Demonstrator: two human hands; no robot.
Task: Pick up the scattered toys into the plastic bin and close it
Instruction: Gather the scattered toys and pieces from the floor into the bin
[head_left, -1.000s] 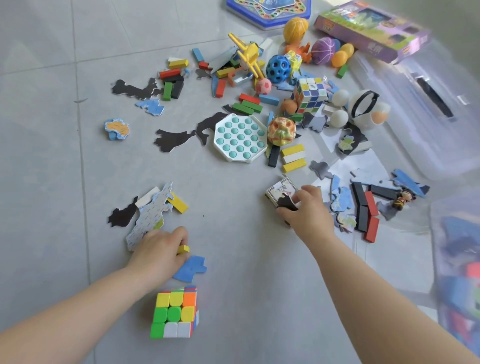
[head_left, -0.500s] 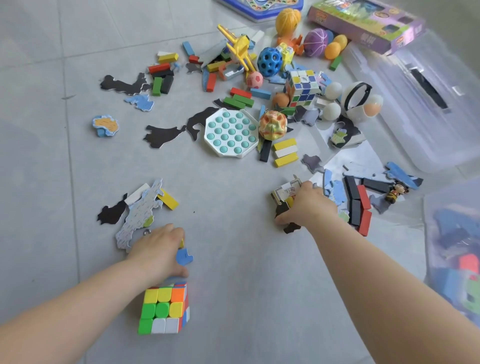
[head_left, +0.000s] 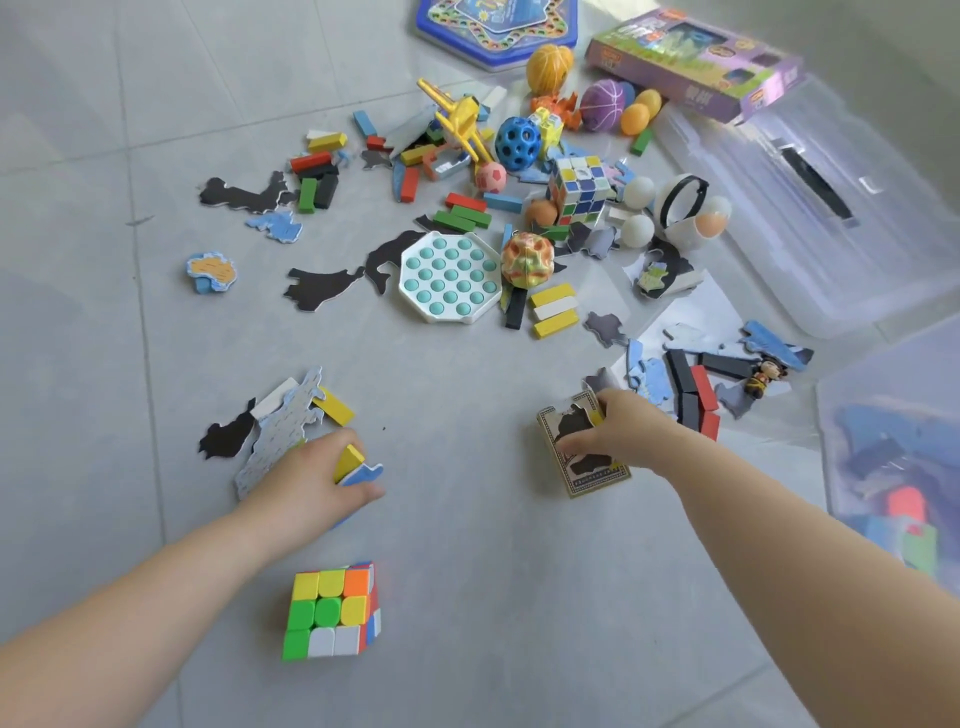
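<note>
Head view: grey tiled floor (head_left: 493, 545) strewn with toys; two bare arms reach in from the near edge.
Left hand (head_left: 311, 475): near left, fingers curled downward, gripping a yellow block (head_left: 347, 461) and a blue puzzle piece (head_left: 370, 474) together.
Right hand (head_left: 623, 428): near centre-right, fingers bent over the far end of a small patterned card box (head_left: 587, 467), pinching it along with a black puzzle piece (head_left: 574, 423) that lies on its face.
Plastic bin (head_left: 883, 364): at the right edge, just right of the right forearm; clear and uncovered, with blurred blue, red and green pieces inside.
Bin lid (head_left: 831, 249): far right, lying flat on the floor beyond the bin, clear with a dark handle.
Bright cube (head_left: 332, 610): nearest toy, on the floor below the left hand, apart from it.
Pale map piece (head_left: 283, 431): just left of the left hand, overlapping a black piece and another yellow block.
Pop toy (head_left: 449, 278): white octagon with teal bubbles, mid-floor, beyond both hands.
Far heap: white-edged cube (head_left: 579, 189), blue holed ball (head_left: 517, 136), yellow toy plane (head_left: 460, 122), loose coloured blocks and balls.
Small figurine (head_left: 763, 376): right, among black and red blocks between the right hand and the bin.
Purple box (head_left: 696, 62): far right, its right end resting on the lid.
</note>
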